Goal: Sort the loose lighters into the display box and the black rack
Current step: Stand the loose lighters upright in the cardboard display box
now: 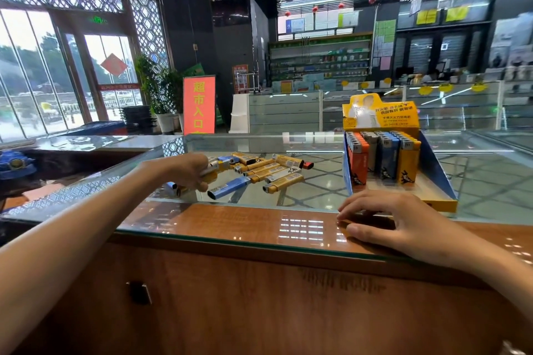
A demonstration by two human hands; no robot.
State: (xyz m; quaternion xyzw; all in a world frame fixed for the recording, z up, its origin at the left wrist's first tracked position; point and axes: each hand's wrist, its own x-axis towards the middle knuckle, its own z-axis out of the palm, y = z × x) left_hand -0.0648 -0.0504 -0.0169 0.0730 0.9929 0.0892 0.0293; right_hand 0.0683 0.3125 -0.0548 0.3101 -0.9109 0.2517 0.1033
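Several loose lighters [268,171], mostly yellow with some blue, white and one red, lie in a heap on the glass counter [317,187]. My left hand [189,171] hovers at the heap's left side and grips a yellow lighter [215,169] with a silver top. A long blue lighter [229,187] lies just right of that hand. The yellow and blue display box [438,181] stands at the right, with upright rows of orange, white, blue and yellow lighters. My right hand [403,220] rests with spread fingers on the counter in front of the box. No black rack shows.
The counter has a wooden front edge [230,225] under glass. A dark lower counter [86,150] and a blue object [16,164] lie to the left. Shop shelves and glass cabinets stand behind.
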